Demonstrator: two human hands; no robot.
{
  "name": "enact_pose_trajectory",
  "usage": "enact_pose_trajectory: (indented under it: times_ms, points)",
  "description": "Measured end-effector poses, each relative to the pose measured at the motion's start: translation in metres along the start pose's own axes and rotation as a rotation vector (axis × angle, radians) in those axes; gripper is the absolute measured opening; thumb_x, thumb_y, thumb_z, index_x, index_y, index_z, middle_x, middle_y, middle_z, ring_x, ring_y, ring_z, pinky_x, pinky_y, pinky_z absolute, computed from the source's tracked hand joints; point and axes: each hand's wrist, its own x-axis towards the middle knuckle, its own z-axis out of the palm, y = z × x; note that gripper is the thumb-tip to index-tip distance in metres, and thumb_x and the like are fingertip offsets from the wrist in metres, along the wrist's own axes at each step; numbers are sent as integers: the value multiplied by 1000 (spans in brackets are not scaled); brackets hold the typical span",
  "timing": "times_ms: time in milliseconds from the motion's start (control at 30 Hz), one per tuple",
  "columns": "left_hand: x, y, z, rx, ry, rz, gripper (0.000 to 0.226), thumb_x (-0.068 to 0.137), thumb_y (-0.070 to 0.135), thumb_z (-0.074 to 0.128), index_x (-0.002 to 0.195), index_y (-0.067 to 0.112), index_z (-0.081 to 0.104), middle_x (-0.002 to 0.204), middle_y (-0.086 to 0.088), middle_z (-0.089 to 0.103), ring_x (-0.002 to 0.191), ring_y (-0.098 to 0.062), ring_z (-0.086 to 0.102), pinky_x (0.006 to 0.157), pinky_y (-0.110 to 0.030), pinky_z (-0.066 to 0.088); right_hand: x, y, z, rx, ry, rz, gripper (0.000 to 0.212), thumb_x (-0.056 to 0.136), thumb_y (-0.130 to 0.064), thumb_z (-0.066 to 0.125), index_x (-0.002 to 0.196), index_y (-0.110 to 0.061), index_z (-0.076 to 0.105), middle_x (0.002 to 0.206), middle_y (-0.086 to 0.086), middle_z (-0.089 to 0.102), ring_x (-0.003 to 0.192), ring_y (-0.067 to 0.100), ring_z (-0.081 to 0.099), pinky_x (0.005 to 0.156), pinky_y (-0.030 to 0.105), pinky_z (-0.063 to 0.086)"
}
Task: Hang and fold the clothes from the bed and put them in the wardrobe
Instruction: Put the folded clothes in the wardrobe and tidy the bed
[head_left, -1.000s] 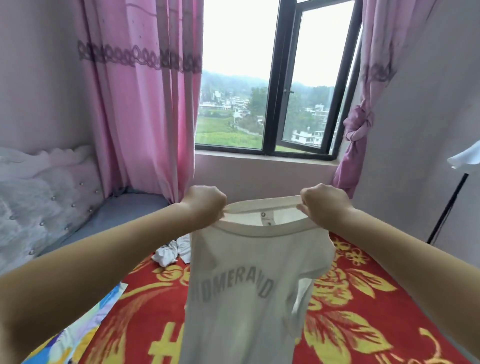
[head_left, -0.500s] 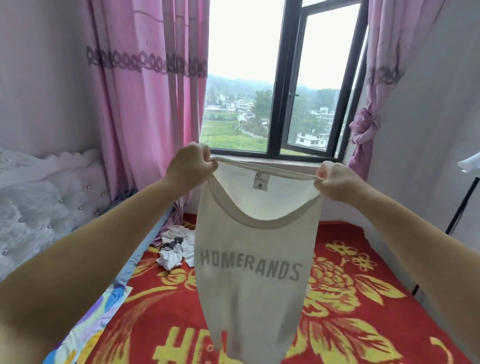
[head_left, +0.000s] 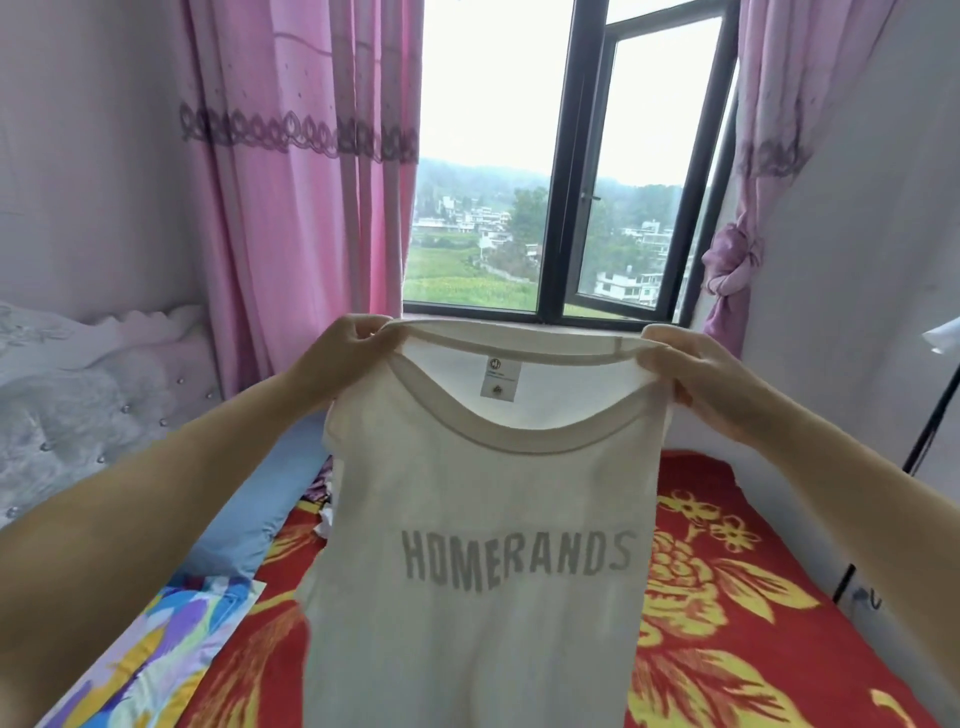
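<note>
Gripping the neckline at its left end, the left hand (head_left: 347, 347) has its fingers pinched on the white T-shirt (head_left: 483, 561), held up over the bed (head_left: 727, 597). The shirt hides most of a small clothes pile (head_left: 323, 512). The right hand (head_left: 691, 374) grips the right end, fingers curled into fabric; the hem is cut off below.

Single head cam only, wide-angle; I see it facing forward toward the window (head_left: 566, 171), close above the bed (head_left: 753, 597).
</note>
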Motion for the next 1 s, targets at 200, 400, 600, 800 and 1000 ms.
enact_pose_trajectory:
  times_ms: [200, 400, 600, 800, 1000]
  points:
    - [-6, 8, -18, 203, -296, -90, 71, 53, 85, 61, 51, 14, 53, 43, 8, 45, 36, -4, 40, 39, -15, 37, -8, -17, -5, -250, -358, 150, 82, 54, -82, 65, 102, -15, 64, 88, -5, 69, 78, 8, 66, 66, 18, 52]
    - [-10, 4, -9, 386, -98, 238, 84, 68, 89, 37, 57, 6, 47, 56, -4, 43, 47, -4, 37, 50, -11, 34, -12, -15, -21, -272, -495, 317, 51, 62, -58, 76, 82, -11, 72, 85, 9, 72, 74, 25, 70, 62, 24, 55]
    - [-11, 14, -1, 325, -79, 144, 70, 78, 71, 42, 55, 5, 42, 47, 0, 34, 42, -8, 30, 48, -20, 33, -15, -8, -9, -141, -128, 122, 69, 63, -73, 68, 66, -5, 56, 58, 4, 49, 48, 16, 46, 45, 19, 40]
    - [-20, 12, 5, 163, -34, 193, 77, 60, 89, 47, 51, 13, 45, 44, 12, 29, 39, -2, 23, 41, -9, 22, -19, -19, -32, -182, -353, 282, 62, 44, -68, 83, 71, -13, 70, 73, 9, 67, 61, 21, 62, 53, 26, 54]
    - [-21, 13, 1, 371, -331, 102, 65, 62, 68, 65, 68, 3, 62, 53, 1, 53, 49, -3, 45, 52, -13, 40, -23, -17, -42, -249, -316, 359, 24, 75, -34, 71, 63, -14, 72, 66, 3, 65, 56, 13, 60, 51, 22, 50]
